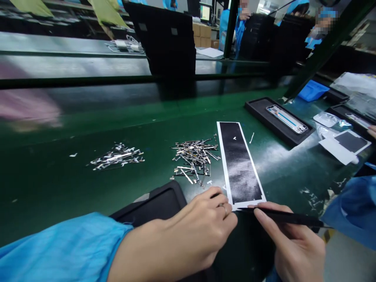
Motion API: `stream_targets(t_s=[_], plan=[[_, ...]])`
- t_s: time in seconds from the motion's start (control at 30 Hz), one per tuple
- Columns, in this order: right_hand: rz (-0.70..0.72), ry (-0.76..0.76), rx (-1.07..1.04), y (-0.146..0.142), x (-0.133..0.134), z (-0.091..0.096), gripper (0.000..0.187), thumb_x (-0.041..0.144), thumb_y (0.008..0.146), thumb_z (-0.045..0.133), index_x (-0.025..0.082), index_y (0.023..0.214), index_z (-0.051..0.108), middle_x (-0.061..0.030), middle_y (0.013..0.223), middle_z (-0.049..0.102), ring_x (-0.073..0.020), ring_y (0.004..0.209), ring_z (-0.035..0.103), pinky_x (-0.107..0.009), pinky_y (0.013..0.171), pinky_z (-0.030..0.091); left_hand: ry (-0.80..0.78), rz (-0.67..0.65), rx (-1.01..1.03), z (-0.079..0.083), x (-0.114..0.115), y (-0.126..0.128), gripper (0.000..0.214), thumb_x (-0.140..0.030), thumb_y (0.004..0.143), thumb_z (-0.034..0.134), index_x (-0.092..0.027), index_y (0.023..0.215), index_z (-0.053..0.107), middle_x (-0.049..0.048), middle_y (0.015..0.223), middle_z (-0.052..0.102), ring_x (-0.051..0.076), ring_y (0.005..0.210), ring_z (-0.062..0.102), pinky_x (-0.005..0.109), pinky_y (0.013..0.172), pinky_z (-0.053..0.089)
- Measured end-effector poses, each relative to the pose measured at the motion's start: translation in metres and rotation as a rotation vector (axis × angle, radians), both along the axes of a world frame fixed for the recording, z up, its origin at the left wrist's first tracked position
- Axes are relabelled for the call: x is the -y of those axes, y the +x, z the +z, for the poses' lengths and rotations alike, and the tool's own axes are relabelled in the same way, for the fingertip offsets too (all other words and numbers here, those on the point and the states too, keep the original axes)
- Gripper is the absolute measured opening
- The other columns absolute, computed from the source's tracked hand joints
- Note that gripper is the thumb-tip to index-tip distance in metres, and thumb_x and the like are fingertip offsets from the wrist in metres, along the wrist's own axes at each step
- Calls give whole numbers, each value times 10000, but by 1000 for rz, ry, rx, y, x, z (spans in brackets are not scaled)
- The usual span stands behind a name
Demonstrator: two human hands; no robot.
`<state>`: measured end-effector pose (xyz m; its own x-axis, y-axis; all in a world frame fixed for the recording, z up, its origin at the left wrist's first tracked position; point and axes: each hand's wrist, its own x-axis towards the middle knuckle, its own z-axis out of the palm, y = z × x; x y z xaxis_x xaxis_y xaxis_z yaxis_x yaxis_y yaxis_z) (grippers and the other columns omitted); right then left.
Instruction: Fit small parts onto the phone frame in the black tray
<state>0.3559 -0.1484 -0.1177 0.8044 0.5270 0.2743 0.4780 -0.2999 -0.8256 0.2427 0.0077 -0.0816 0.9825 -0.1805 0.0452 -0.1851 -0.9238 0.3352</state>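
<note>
My left hand (199, 223) rests curled at the near edge of a long black sticker sheet with a white border (240, 162), its fingertips touching the sheet's near left corner. My right hand (293, 239) holds black tweezers (282, 216), whose tip points left at the sheet's near end. A black tray (155, 203) lies partly under my left forearm. I cannot tell whether anything small sits under the left fingers.
Two heaps of small metal parts lie on the green belt: one (195, 158) beside the sheet, another (117, 156) further left. A black tray with a phone frame (279, 119) sits to the right. Other people in blue work behind, and one on the right (352, 211).
</note>
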Motion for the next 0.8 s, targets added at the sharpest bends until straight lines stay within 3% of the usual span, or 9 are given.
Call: stream_targets(t_s=[0.17,0.67,0.8], plan=[[-30,-22,-16,-1,-6,-9,160,365,692,657,226,764,690,9,809,685,-150,740,635,-170,673,479,79,-41,42,-2,1,-4,163,-100,770,478,-132,921,531,110,1015,604,231,981,530,390,944,347],[-38,-51,26,1,-5,-6,138,364,693,655,236,733,687,38,756,676,-124,700,627,-131,625,466,101,-72,100,-1,2,-6,196,-151,738,566,-99,927,553,151,1046,605,257,984,547,403,965,342],[-58,-18,-86,3,-7,-7,131,350,667,679,230,719,691,27,740,677,-122,651,617,-135,566,465,119,-78,81,-2,2,-5,205,-157,741,563,-98,937,552,154,1064,595,257,997,538,405,976,329]])
